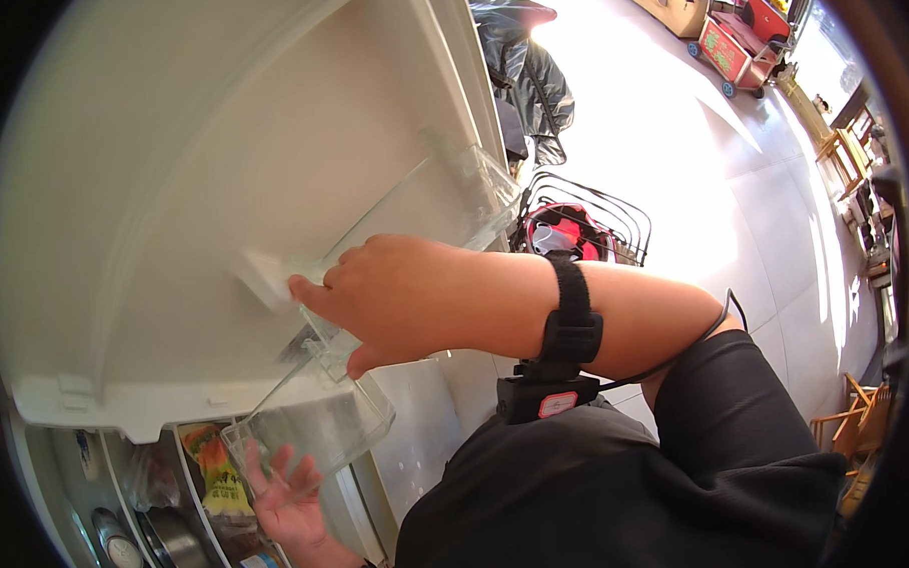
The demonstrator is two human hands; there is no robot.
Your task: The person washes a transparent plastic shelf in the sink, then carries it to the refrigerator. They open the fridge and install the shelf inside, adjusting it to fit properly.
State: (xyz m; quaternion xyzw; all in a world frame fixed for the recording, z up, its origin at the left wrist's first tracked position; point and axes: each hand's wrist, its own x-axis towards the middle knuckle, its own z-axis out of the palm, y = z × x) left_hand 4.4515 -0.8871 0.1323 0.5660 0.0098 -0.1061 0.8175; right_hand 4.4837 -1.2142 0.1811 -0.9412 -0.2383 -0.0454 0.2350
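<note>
two hands on one clear fridge door bin

two hands are set on a clear plastic door bin against the inner face of the open fridge door. the right hand is laid over the bin's upper rim, its fingers curled down onto the edge and gripping it. the left hand is spread beneath the bin's lower end, fingers wide and flat against the plastic, supporting rather than clasping. the bin is tilted, partly off its seat on the door.

a slip is judged possible: the plastic is smooth, the lower hand is only propping it, and a jerk from a stuck mounting lug could let the bin twist free and drop.

much is hard to make out. the bin's far end is lost in glare, its contents cannot be told, and the mounting points are covered by the right hand. only a food packet and a metal pot are seen on the shelves below.
</note>
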